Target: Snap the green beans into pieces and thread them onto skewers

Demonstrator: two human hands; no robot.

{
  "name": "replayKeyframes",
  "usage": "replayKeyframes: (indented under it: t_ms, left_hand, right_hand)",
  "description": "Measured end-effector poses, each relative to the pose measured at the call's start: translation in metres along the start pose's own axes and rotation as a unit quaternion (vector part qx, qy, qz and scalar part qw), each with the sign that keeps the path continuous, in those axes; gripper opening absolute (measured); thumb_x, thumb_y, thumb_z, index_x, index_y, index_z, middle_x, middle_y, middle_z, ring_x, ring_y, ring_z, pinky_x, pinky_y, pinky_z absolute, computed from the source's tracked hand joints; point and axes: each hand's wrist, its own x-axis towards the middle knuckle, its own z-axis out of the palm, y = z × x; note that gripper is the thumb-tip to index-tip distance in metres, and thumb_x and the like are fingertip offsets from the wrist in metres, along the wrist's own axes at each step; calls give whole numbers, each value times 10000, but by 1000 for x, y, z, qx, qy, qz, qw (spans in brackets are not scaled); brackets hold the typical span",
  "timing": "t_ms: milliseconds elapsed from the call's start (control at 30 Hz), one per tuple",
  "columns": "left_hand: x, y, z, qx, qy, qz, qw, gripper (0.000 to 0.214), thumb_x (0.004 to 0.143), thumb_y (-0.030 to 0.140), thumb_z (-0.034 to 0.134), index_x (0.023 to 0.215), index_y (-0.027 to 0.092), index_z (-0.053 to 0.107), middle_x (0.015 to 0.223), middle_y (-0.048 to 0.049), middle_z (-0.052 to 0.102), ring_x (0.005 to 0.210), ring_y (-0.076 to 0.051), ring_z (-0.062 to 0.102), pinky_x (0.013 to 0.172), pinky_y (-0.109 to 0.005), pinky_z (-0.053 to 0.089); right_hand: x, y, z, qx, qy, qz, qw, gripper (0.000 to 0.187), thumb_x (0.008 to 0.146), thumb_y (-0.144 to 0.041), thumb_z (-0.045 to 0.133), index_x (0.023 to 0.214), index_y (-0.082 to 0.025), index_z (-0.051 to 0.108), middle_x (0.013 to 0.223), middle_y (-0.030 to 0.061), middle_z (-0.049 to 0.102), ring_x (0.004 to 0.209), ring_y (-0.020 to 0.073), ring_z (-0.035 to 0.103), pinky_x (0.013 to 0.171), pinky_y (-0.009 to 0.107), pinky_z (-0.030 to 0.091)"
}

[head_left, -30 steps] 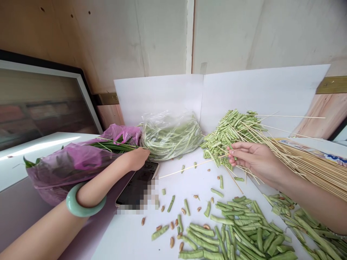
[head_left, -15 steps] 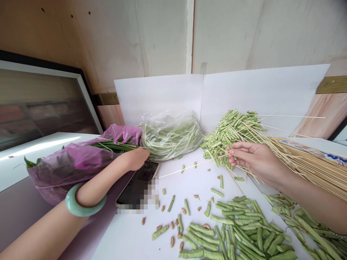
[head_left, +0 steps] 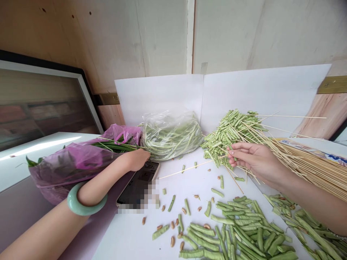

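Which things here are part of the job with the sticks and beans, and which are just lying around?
Part of the job:
right hand
bamboo skewers
cut green beans

Just lying around:
phone
pink bag of leafy greens
clear bag of long beans

A white tabletop (head_left: 127,234) carries everything here. At twelve o'clock sits a clear plastic bag of long green beans (head_left: 170,139). Toward two o'clock lies a heap of cut green beans (head_left: 230,135) crossed by thin bamboo skewers (head_left: 303,162), which fan out toward three. More cut beans (head_left: 235,231) spread at five, with loose tan seeds (head_left: 172,241) at six and a black smartphone (head_left: 137,187) at nine.
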Motion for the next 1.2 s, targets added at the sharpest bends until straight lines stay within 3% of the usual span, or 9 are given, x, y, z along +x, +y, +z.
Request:
replayKeyframes:
  t_ms: [400, 567, 667, 800, 867, 1033, 1100, 1133, 1200]
  left_hand:
    - [-2, 1, -1, -17, 19, -14, 1000, 218, 918, 317, 554, 1024, 133, 605, 1015, -59, 632, 886, -179, 619, 790, -378, 525]
    - [-3, 5, -2, -64, 47, 4, 997, 122, 896, 173, 512, 814, 139, 595, 828, -55, 623, 759, -176, 598, 672, -301, 465]
    - [-7, 19, -6, -124, 85, 53, 987, 131, 900, 172, 447, 835, 167, 560, 800, -62, 636, 742, -189, 597, 641, -274, 416]
    - [-19, 46, -7, -207, 132, 132, 960, 274, 956, 407, 375, 993, 174, 516, 958, -66, 655, 862, -179, 602, 734, -257, 433]
    - [-27, 58, -5, -266, 123, 179, 939, 314, 940, 458, 394, 1009, 180, 522, 973, -67, 652, 853, -182, 597, 722, -261, 432]
    - [-40, 88, 11, -357, 69, 227, 903, 258, 943, 341, 365, 766, 193, 480, 655, 3, 527, 576, -134, 454, 545, -250, 328]
    - [-42, 102, 20, -449, 59, 220, 864, 277, 912, 329, 420, 676, 187, 456, 601, 19, 442, 553, -119, 394, 524, -240, 304]
    - [-43, 110, 25, -541, 12, 213, 814, 296, 901, 368, 438, 670, 186, 469, 575, 33, 406, 512, -107, 357, 486, -229, 290]
    - [-46, 124, 35, -715, -163, 193, 651, 357, 843, 530, 492, 700, 204, 466, 469, 88, 289, 389, -83, 218, 381, -212, 202]
  right_hand:
    - [-1, 0, -1, 1, -3, 2, 1000, 357, 502, -368, 883, 739, -168, 707, 676, 18, 675, 557, 131, 609, 546, 228, 534]
    - [0, -1, -1, 9, 2, -1, 1000, 362, 485, -369, 889, 727, -173, 706, 692, 23, 680, 561, 143, 611, 541, 251, 542]
    - [1, -3, -1, 16, -1, -6, 1000, 373, 481, -386, 890, 726, -175, 705, 706, 25, 679, 566, 145, 611, 545, 260, 542]
    - [-1, -4, 0, 17, -14, -18, 1000, 409, 493, -418, 886, 758, -167, 701, 741, 30, 681, 584, 145, 615, 552, 266, 536]
    - [-3, -4, 2, 14, -23, -24, 999, 420, 499, -429, 883, 766, -164, 697, 742, 31, 681, 591, 145, 615, 563, 271, 536]
    - [-6, -9, 4, -6, -37, -34, 999, 444, 499, -463, 876, 782, -170, 699, 728, 25, 687, 564, 132, 613, 570, 266, 538]
    - [-7, -16, -2, -26, -51, -35, 998, 423, 517, -457, 872, 788, -180, 701, 712, 25, 695, 562, 135, 623, 564, 258, 539]
    - [-7, -21, -6, -41, -65, -33, 996, 404, 523, -446, 872, 774, -179, 702, 683, 30, 695, 556, 143, 628, 556, 257, 539]
    - [-8, -29, -16, -76, -103, -23, 991, 365, 530, -431, 872, 721, -169, 704, 619, 54, 691, 544, 174, 644, 536, 271, 539]
